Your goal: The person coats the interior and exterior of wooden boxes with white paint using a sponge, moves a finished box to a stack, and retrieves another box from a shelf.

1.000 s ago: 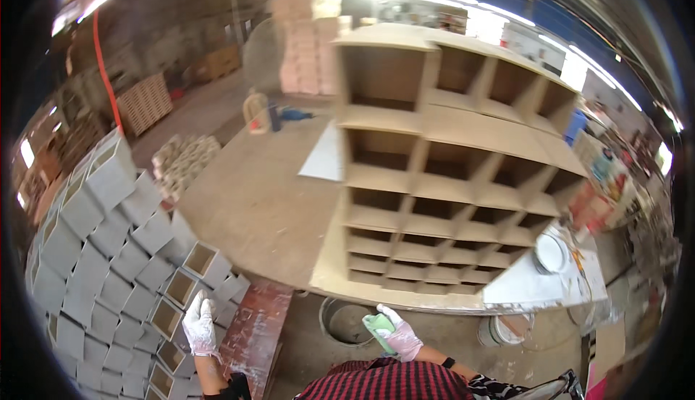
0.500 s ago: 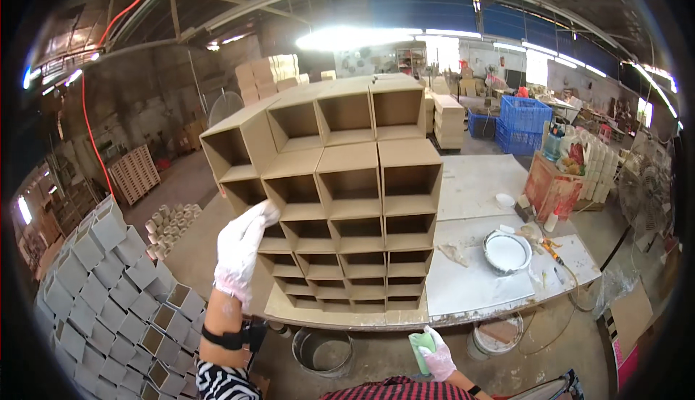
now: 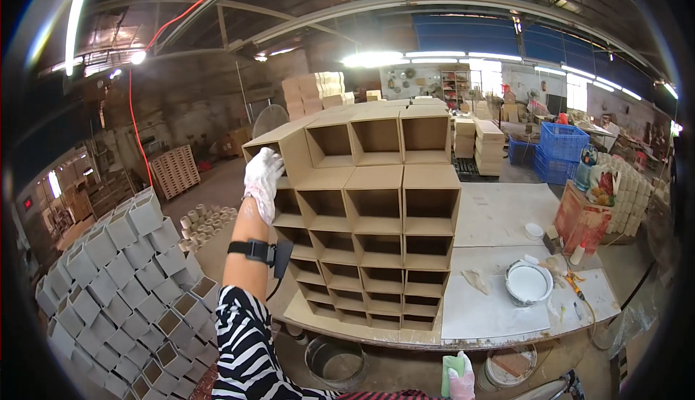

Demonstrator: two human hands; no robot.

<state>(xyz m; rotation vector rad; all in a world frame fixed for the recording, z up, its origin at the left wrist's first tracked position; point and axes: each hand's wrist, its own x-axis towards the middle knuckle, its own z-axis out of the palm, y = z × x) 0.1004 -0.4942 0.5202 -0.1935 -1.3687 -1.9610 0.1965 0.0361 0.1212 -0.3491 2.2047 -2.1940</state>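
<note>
Box [image 3: 294,155], left of centre, lies behind nearer left grip [image 3: 264,175], clamping unclear; right grip [image 3: 462,384], bottom, clamped on green pad [image 3: 449,372].

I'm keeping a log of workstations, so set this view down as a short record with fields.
Left hand: white-gloved, raised at the leftmost box of the top row; exact contact unclear
Right hand: gloved, low near the picture's bottom edge, holding a soft-looking green item
Centre: open-fronted brown boxes stacked in rows on a table
Right of stack: round tub of white contents
Left side: pile of grey boxes
Background: blue crates, right
</note>
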